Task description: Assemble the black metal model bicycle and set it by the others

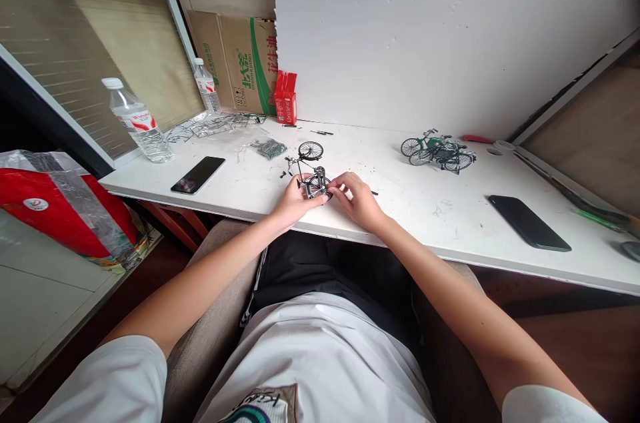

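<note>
A small black model bicycle [311,159] is held just above the front part of the white table, one wheel pointing away from me and the other near my fingers. My left hand [293,201] is closed around its near end, thumb lying along the rear wheel. From the right, my right hand [356,196] pinches with thumb and forefinger at the edge of that same wheel. Whether a tiny part sits between those fingertips is too small to tell. Loose black bits [283,175] lie just left of the bicycle.
Two finished-looking model bicycles [437,153] stand at right. A phone [198,175] lies left, a dark phone [529,223] right. Water bottles [140,121], part frames [215,126], a small bag of parts [271,148], a red box [286,99] and a carton [240,66] sit at back left.
</note>
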